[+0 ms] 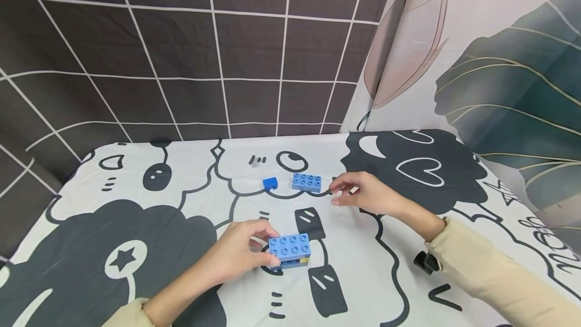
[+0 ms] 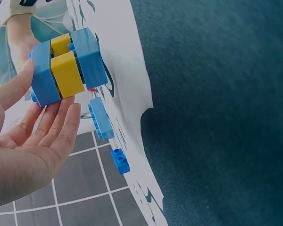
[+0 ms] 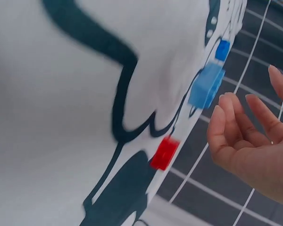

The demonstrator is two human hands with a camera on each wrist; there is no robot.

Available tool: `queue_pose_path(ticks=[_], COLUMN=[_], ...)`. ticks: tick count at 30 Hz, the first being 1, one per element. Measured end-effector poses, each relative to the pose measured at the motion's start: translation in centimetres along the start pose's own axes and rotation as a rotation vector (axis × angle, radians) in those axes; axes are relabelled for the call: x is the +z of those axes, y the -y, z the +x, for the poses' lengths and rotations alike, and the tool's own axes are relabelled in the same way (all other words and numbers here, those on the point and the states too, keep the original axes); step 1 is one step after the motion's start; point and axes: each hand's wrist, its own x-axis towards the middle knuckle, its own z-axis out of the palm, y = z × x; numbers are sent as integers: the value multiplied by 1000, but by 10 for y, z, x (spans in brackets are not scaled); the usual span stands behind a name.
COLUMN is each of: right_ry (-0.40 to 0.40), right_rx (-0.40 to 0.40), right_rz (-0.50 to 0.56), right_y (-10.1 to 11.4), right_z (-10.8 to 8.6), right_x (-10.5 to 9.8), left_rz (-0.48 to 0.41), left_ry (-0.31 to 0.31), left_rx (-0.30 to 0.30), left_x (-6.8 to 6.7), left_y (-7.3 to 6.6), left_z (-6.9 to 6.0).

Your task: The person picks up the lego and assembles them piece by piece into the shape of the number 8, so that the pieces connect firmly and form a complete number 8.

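Note:
My left hand (image 1: 245,251) grips a stack of toy building bricks (image 1: 289,247) near the front of the cloth. In the left wrist view, yellow bricks (image 2: 67,75) sit between two blue ones. My right hand (image 1: 369,193) hovers above the cloth with loosely bent fingers, holding nothing. Just left of it lies a light blue brick (image 1: 306,182), studs up. A small darker blue brick (image 1: 270,183) is farther left. The right wrist view shows a red brick (image 3: 165,153) on the cloth near the right hand; in the head view it is hidden.
A white cloth with black cartoon drawings (image 1: 363,276) covers the surface. Behind it hangs a dark cloth with a white grid (image 1: 249,49), and a leaf-patterned curtain (image 1: 513,79) is at the right. A small black object (image 1: 425,262) shows by the right sleeve.

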Motion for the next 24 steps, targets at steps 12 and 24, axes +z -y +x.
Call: queue_pose_path(ticks=[12, 24], right_ry=[-107, -143], right_rx=[136, 297], right_rz=[-106, -110], right_y=[-25, -42], right_z=[2, 12], right_x=[-15, -22], left_rz=[-11, -11], left_ry=[4, 5], left_rx=[4, 1], left_x=[0, -1], left_y=[0, 0], left_z=[0, 0])
